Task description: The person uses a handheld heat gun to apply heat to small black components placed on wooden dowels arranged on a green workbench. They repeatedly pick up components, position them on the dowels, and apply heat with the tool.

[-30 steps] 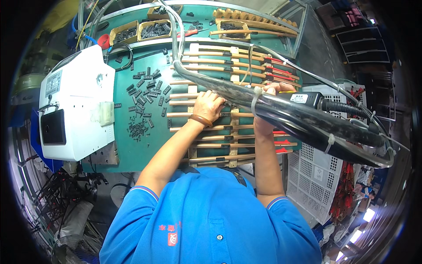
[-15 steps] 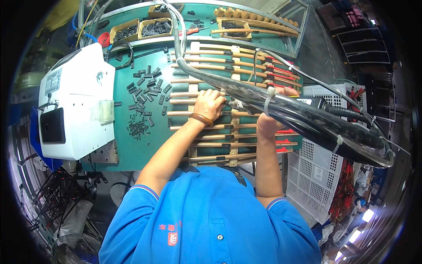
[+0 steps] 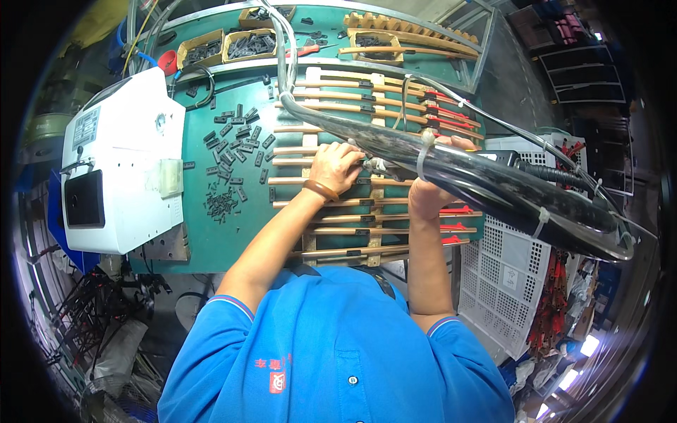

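Over the middle of the rack, my left hand (image 3: 333, 169) rests on the wooden-looking rods (image 3: 290, 151), its fingers closed by the metal nose of a powered screwdriver (image 3: 379, 166). What those fingertips pinch is hidden. My right hand (image 3: 427, 199) is wrapped around the screwdriver's body, partly covered by a thick black hose (image 3: 479, 173). Several rods lie side by side across the rack, each carrying a small black block (image 3: 364, 203) near its middle. Red pieces (image 3: 457, 210) show at their right ends.
Loose black blocks (image 3: 243, 134) and a pile of screws (image 3: 223, 204) lie on the green table (image 3: 247, 247). A white machine (image 3: 123, 169) stands left. Boxes of black parts (image 3: 250, 46) line the back. A white perforated crate (image 3: 497, 275) sits right, beneath the hose.
The screwdriver and my right hand have shifted slightly, and the hose's right end has risen a little. My left fingertips have moved slightly closer to the tool's nose.
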{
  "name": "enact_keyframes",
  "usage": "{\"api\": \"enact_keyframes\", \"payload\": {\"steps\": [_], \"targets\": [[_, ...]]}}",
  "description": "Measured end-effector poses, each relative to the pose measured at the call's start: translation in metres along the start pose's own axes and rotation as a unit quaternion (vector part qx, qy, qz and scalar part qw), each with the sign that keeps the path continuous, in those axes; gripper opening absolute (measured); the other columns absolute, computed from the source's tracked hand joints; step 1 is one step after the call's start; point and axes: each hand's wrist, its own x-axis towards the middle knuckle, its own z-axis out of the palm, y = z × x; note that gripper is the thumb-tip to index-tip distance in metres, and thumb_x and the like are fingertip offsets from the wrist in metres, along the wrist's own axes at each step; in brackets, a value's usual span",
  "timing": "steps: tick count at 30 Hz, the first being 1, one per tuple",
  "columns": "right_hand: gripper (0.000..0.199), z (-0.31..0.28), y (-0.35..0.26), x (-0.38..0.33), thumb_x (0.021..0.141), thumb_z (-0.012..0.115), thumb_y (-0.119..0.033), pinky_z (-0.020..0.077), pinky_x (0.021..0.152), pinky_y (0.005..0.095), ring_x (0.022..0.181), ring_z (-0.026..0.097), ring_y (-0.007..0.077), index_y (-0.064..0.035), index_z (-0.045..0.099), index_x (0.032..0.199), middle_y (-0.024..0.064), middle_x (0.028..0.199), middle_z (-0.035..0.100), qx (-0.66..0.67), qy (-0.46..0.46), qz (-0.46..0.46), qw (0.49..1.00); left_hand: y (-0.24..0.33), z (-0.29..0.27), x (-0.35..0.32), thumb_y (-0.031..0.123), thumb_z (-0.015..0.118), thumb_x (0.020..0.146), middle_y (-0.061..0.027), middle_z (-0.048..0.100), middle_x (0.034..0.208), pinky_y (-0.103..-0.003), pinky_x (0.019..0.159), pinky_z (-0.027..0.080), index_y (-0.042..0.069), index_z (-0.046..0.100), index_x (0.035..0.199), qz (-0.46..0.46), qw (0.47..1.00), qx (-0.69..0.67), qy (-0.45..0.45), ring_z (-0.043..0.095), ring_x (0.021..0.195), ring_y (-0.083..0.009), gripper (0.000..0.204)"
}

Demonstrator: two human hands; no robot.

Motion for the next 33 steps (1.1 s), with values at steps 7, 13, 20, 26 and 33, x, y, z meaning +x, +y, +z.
{"api": "enact_keyframes", "payload": {"steps": [7,13,20,26,33], "targets": [[0.027,0.001,0.005,0.002,0.085,0.061,-0.008,0.0477,0.081,0.0320,0.086,0.055,0.0167,0.0008,0.048,0.107,0.0100,0.102,0.054,-0.058,0.010,-0.049,0.997,0.021,-0.028,0.011,0.016,0.074,0.069,0.0039,0.060,0.093,-0.035,0.072,0.039,0.018,0.065,0.081,0.002,1.000,0.002,0.004,0.056,0.084,-0.0188,0.015],[0.024,-0.004,0.015,0.006,0.086,0.060,-0.009,0.0470,0.081,0.0336,0.087,0.055,0.0183,0.0007,0.050,0.105,0.0102,0.102,0.055,-0.133,0.007,-0.132,0.982,0.030,-0.036,0.016,0.016,0.073,0.069,0.0042,0.059,0.092,-0.035,0.071,0.039,0.018,0.065,0.079,0.023,0.998,0.042,0.033,0.055,0.082,-0.0186,0.013],[0.021,-0.009,0.030,0.019,0.087,0.058,-0.011,0.0461,0.081,0.0354,0.087,0.055,0.0201,0.0005,0.052,0.103,0.0104,0.102,0.055,-0.270,0.001,-0.286,0.919,0.026,-0.033,0.014,0.016,0.074,0.069,0.0026,0.061,0.093,-0.035,0.073,0.040,0.015,0.063,0.078,0.021,0.999,0.013,0.039,0.056,0.083,-0.0197,0.014],[0.022,-0.030,0.040,0.025,0.087,0.061,-0.014,0.0452,0.082,0.0356,0.089,0.054,0.0195,-0.0006,0.052,0.102,0.0097,0.102,0.055,-0.279,-0.015,-0.268,0.922,0.028,-0.033,0.014,0.017,0.075,0.069,0.0015,0.062,0.093,-0.035,0.074,0.041,0.014,0.061,0.078,-0.007,0.999,0.021,0.023,0.057,0.084,-0.0204,0.017],[0.036,-0.004,0.015,0.011,0.084,0.069,-0.011,0.0450,0.087,0.0245,0.090,0.054,0.0110,-0.0031,0.047,0.111,0.0059,0.098,0.054,0.037,-0.036,0.018,0.998,0.015,-0.019,0.008,0.024,0.074,0.071,0.0012,0.062,0.092,-0.036,0.074,0.040,0.014,0.066,0.082,0.025,0.998,0.043,0.028,0.057,0.086,-0.0202,0.017]]}}
